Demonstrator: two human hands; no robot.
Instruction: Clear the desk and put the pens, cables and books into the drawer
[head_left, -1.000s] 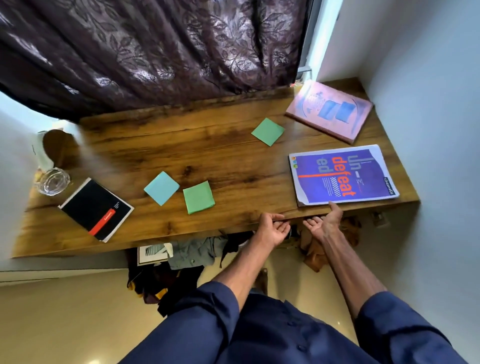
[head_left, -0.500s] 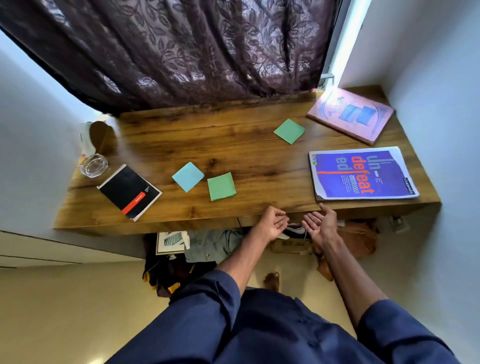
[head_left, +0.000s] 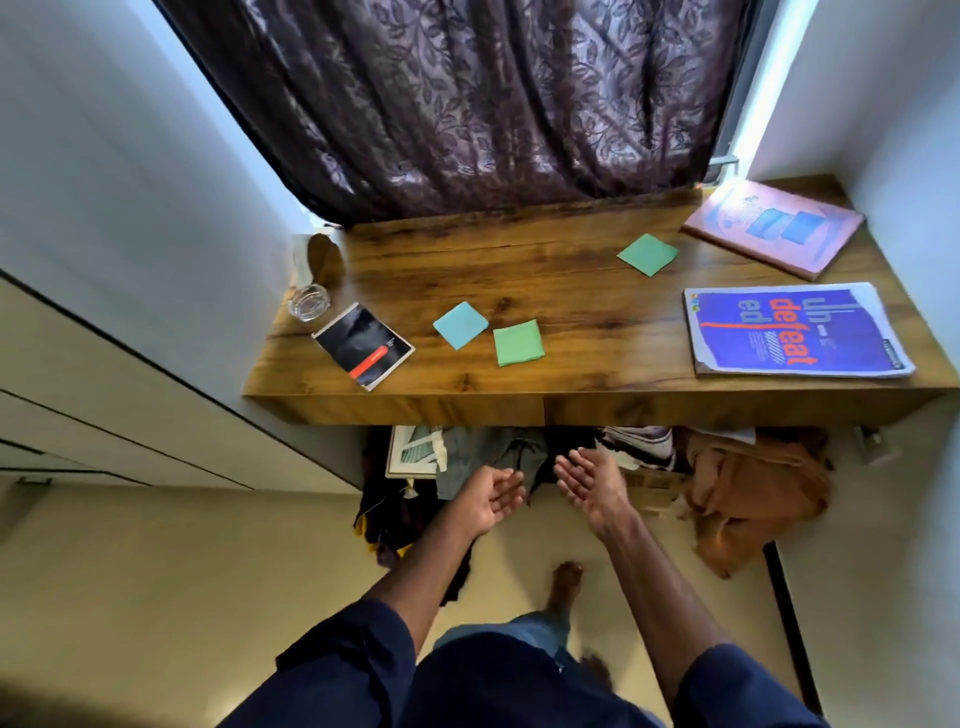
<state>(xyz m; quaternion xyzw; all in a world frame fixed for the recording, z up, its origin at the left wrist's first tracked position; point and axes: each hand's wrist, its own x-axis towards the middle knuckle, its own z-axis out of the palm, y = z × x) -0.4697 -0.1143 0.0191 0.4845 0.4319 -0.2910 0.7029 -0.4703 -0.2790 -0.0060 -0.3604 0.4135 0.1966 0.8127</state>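
Both hands pulled back from surface (head_left: 571, 291) edge, now lower, over floor (head_left: 156, 571). Left hand (head_left: 491, 499) empty, palm up, fingers loose. Right hand (head_left: 589, 480) just beside it, empty, palm up, fingers straight. On surface, left to right: black book (head_left: 363, 345), blue note (head_left: 461, 325), green note (head_left: 518, 342), blue book (head_left: 795, 330) at front edge, pink book (head_left: 774, 228) behind it.

Part-hidden things under and around the desk

The desk's (head_left: 571, 291) front edge covers the tops of the clothes pile (head_left: 753, 483) and the framed sheet (head_left: 413, 452) beneath it. The fine print on the blue book (head_left: 795, 332) and the black booklet (head_left: 363, 345) is too small to read. The foot (head_left: 566, 582) is blurred, and the left sleeve (head_left: 337, 670) and right sleeve (head_left: 743, 691) run off the bottom edge.
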